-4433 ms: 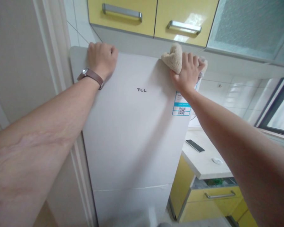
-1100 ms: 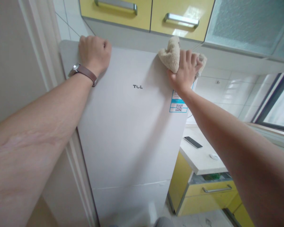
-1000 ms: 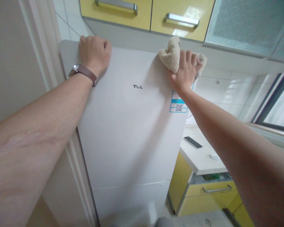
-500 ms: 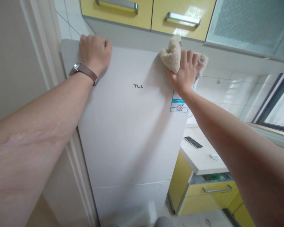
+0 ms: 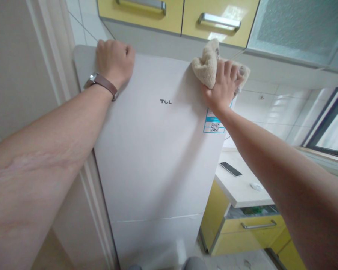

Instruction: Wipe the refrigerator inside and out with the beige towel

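Observation:
A white refrigerator (image 5: 154, 157) marked TCL fills the middle of the view. My left hand (image 5: 115, 60) is curled into a fist against its top left part, and nothing shows inside the fingers. Around that wrist is a brown-strapped watch (image 5: 103, 83). At the top right corner of the refrigerator, my right hand (image 5: 222, 84) grips a beige fluffy cloth (image 5: 205, 66). Folds of the cloth stick out on both sides of the fingers. Just below this hand is a blue-edged label (image 5: 214, 127) with a QR code, partly covered by the wrist.
Yellow upper cabinets (image 5: 216, 9) with metal handles hang just above the refrigerator. To the right, a white counter (image 5: 242, 195) carries a phone (image 5: 231, 169) and a small white object (image 5: 255, 186). A door frame (image 5: 49, 56) runs along the left; a window (image 5: 334, 127) is at right.
The view has shifted very slightly. Both hands keep their places on the refrigerator, and the right one still grips the cloth.

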Tool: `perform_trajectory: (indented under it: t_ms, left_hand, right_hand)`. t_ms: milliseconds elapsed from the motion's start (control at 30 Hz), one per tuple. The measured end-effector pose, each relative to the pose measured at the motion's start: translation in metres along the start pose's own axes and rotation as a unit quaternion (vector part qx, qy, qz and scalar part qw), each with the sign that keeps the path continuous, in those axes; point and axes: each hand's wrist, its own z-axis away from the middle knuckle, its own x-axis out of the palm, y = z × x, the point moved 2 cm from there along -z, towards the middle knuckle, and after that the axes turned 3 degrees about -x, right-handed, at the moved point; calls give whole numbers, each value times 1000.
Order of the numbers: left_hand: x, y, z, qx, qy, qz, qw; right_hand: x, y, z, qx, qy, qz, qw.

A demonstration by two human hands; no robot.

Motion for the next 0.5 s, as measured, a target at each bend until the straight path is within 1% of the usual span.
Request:
perform_trajectory:
  t_ms: [133,267,333,500]
  left_hand:
    - [-2,4,2,3,14,-32,999]
    - [-1,4,2,3,5,-30,1000]
    - [-1,2,1,5,12,-28,1000]
    - [0,2,1,9,9,-30,999]
  right_hand:
    - [5,4,3,-2,2,14,1000]
    - [11,9,6,-16,-18,28,999]
    - [16,12,10,-25,-20,42,999]
    - [34,27,32,-55,28,60,996]
